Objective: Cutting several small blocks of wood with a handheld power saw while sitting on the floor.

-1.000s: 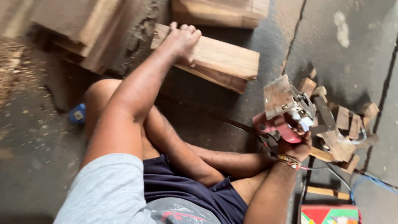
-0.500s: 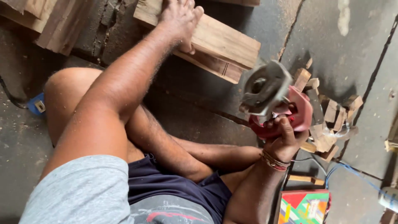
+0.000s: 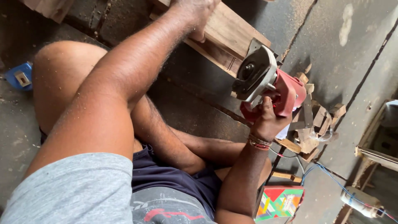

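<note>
My right hand [image 3: 266, 119] grips a red hand-held power tool [image 3: 269, 85] with a grey metal base plate, lifted off the floor and tilted so the base faces up and left. My left hand [image 3: 198, 12] reaches forward at the top edge of the view and rests on a long wooden plank [image 3: 226, 35] lying on the concrete floor. Its fingers curl over the plank's near edge. I sit on the floor with my bare legs folded beneath my arms.
Small wooden offcuts [image 3: 311, 132] lie heaped to the right behind the tool. A blue cable [image 3: 331, 176] runs across the floor. A colourful box [image 3: 280, 202] sits at the bottom. A small blue object [image 3: 18, 75] lies at left, and more timber [image 3: 49, 7] at top left.
My right hand picked the red tool up from the offcut pile and swung it left toward the plank, turning its base upward. The view moved closer; my left hand stayed on the plank.
</note>
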